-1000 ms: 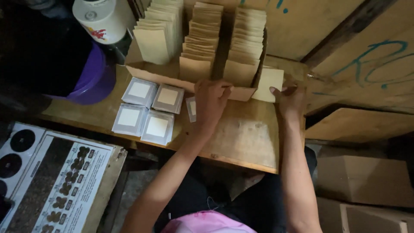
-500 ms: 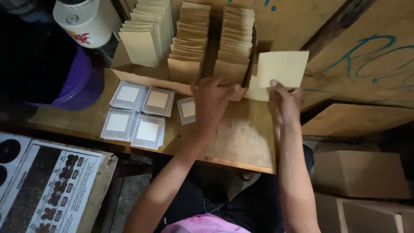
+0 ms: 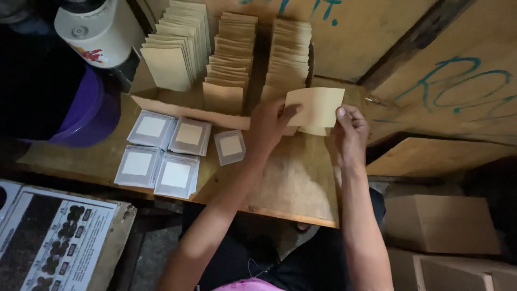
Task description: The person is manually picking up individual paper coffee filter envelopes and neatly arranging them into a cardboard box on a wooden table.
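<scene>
A pale tan paper envelope (image 3: 315, 108) is held up between both hands over the wooden board (image 3: 293, 178). My left hand (image 3: 269, 126) grips its left edge with the fingers behind it. My right hand (image 3: 350, 129) pinches its right edge. Just behind it stands an open cardboard tray (image 3: 161, 105) with three rows of upright tan envelopes (image 3: 231, 59). Several small clear-framed packets with pale squares (image 3: 161, 153) lie flat on the board to the left of my left hand.
A white cylindrical container (image 3: 94, 32) and a purple bucket (image 3: 89, 116) stand at the left. A printed sheet with dark shapes (image 3: 48, 242) lies at the lower left. Cardboard boxes (image 3: 441, 226) sit at the lower right. Plywood panels with blue scrawl (image 3: 458, 86) rise behind.
My right hand has lifted the tan envelope off the board near the tray and brought it leftward; my left hand has come off the tray edge and taken its left side.
</scene>
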